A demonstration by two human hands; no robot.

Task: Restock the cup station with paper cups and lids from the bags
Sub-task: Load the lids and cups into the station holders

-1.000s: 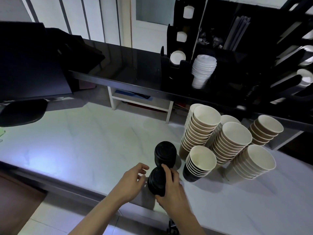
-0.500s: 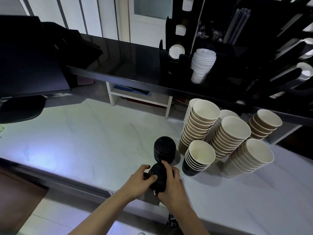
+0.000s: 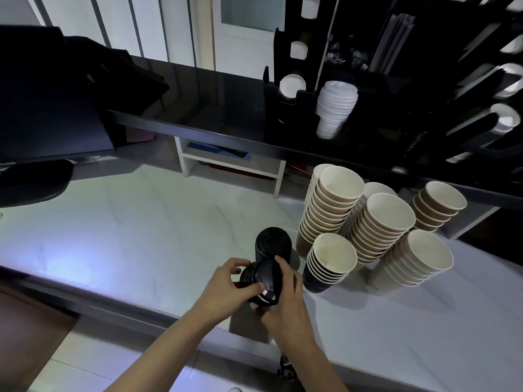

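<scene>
Both hands hold a stack of black lids [image 3: 261, 277] just above the white counter's front edge. My left hand [image 3: 226, 290] grips it from the left with the thumb on the top lid. My right hand [image 3: 285, 301] wraps it from the right, fingers over the rim. A second stack of black lids [image 3: 273, 243] stands upright right behind. Several stacks of paper cups [image 3: 382, 222] stand to the right, the nearest a short dark-walled stack [image 3: 329, 261]. The black cup station [image 3: 396, 89] on the dark upper ledge holds white lids [image 3: 335, 107].
The white counter [image 3: 127, 222] stretches left. A dark shelf edge [image 3: 198, 131] runs above it, with a white shelf unit [image 3: 229, 162] beneath. A black bag or cloth [image 3: 70, 89] lies on the ledge at left. Slanted dispenser tubes [image 3: 506, 120] sit at far right.
My left hand has closed in from beside the lid stack onto it, thumb now on the top lid. The stack is tilted and held between both hands.
</scene>
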